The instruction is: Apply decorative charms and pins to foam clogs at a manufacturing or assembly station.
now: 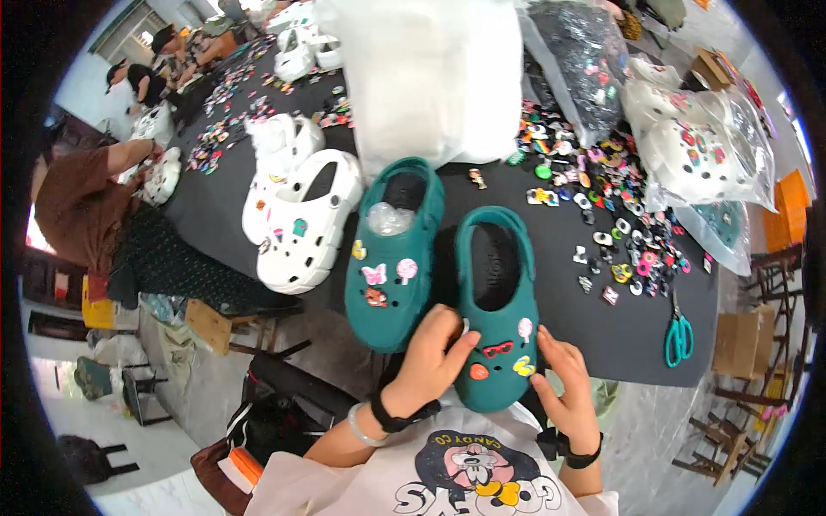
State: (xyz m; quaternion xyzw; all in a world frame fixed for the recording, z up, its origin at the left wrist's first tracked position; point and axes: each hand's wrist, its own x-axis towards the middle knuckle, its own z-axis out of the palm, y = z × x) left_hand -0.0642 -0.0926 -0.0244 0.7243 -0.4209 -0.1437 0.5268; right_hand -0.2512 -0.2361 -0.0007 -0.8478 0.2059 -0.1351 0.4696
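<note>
A dark green clog (497, 391) lies at the table's near edge, toe toward me, between my two hands. On its upper sit a red sunglasses charm, a pink lollipop charm, a yellow flip-flop charm and a round orange charm. My left hand (434, 357) grips its left side, fingers curled and thumb at the upper. Against the right side press the fingers and thumb of my right hand (564, 383). The matching green clog (372, 322) stands just left, with several charms and clear plastic inside. Further left are white clogs (301, 258) with charms.
Loose charms (615, 202) spread over the right of the dark table (551, 228). Teal-handled scissors (678, 340) lie near the right edge. A large white plastic bag (434, 82) stands at the back; bagged white clogs (697, 142) are far right. Other people work at left.
</note>
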